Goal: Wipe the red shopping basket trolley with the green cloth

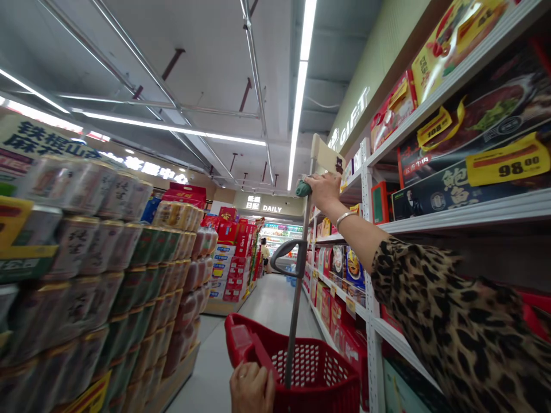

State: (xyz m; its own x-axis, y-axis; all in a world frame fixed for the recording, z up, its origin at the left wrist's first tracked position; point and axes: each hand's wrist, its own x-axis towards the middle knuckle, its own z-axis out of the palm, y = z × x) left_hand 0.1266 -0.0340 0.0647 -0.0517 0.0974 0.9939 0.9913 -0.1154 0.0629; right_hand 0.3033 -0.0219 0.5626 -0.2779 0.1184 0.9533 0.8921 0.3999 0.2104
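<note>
Just one head cam here, looking forward down the aisle [262,310] and tipped up enough to catch the ceiling [206,69]. It sits really close: left hand [252,389] pokes in at the bottom edge, right arm [447,310] fills the right side.

"Where was the room, then?"

"Right along the aisle floor [258,310], running ahead between the stacked cans [86,269] and the white shelving [371,275]!"

"And the right hand [322,192]?"

"Up by the metal pole [296,287], shelving just beside it, blocking any pass rightward!"

"The left hand [252,389]?"

"Low at the red basket [316,373], with the pole standing between it and the shelving!"
</note>
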